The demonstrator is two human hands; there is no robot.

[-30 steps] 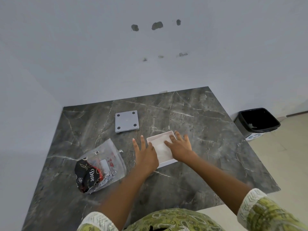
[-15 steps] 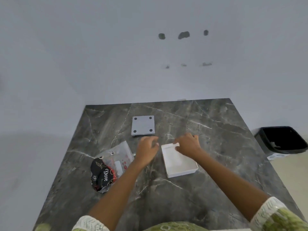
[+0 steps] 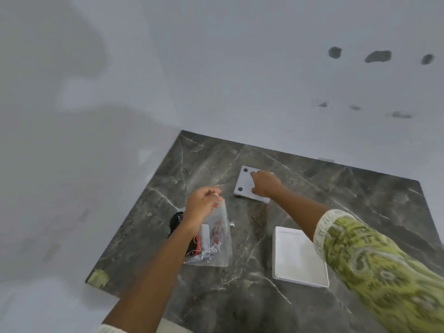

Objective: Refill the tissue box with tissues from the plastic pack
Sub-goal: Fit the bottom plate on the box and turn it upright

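The white open tissue box (image 3: 299,257) lies on the dark marble table (image 3: 360,200), near my right forearm, and nothing is touching it. My left hand (image 3: 203,203) pinches the top edge of the clear plastic pack (image 3: 213,239), whose black and red print shows through, and lifts that edge off the table. My right hand (image 3: 265,183) rests on the grey square lid (image 3: 246,185) with dark round feet, farther back on the table. Its fingers lie over the lid; a firm grip is unclear.
White walls close in behind and to the left of the table; the back wall has several dark holes (image 3: 377,56). The table's left front corner (image 3: 98,278) is close to the pack.
Both hands left the white box. My left hand went left and took the pack's top edge. My right hand reached back onto the grey lid. The view swung left.
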